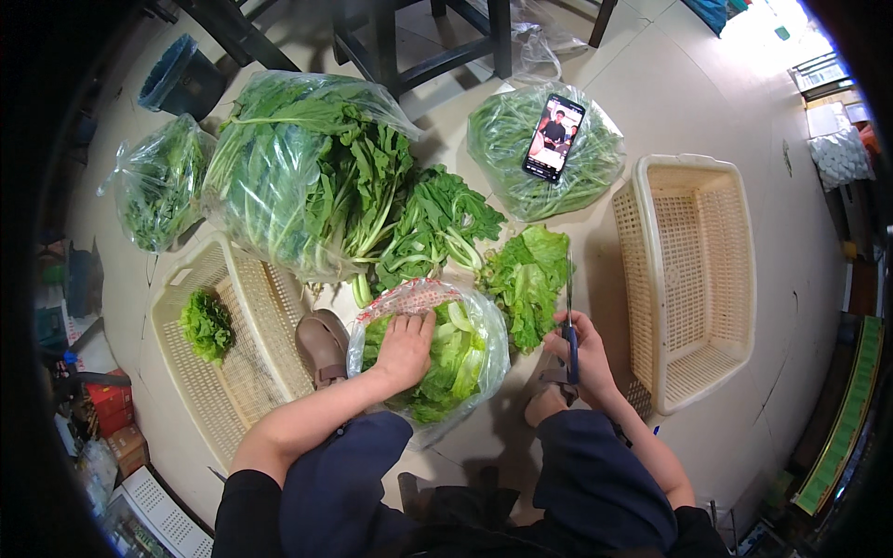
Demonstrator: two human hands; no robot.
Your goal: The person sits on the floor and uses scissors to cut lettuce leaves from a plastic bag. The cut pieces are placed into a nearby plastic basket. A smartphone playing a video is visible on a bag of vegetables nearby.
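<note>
An opened plastic bag point(494, 328) of lettuce stands on the floor between my feet. My left hand point(407, 349) lies over the lettuce point(446, 376) in it; whether the fingers grip a leaf, I cannot tell. To the right of the bag, my right hand point(584, 352) holds scissors point(572, 349) with dark blue handles, their blades pointing away from me. Loose lettuce leaves point(534, 286) lie in a pile just left of the blades. Beyond the bag are loose leafy greens with pale stems point(443, 220).
A left plastic basket point(234, 390) contains one frilly lettuce head point(206, 326). Another basket point(645, 293) stands at right. Ahead are a large bag of greens point(279, 174), a smaller one point(157, 185), and a bag of long green vegetables point(488, 146) with a phone point(553, 139) on top. A dark stool point(384, 49) stands behind.
</note>
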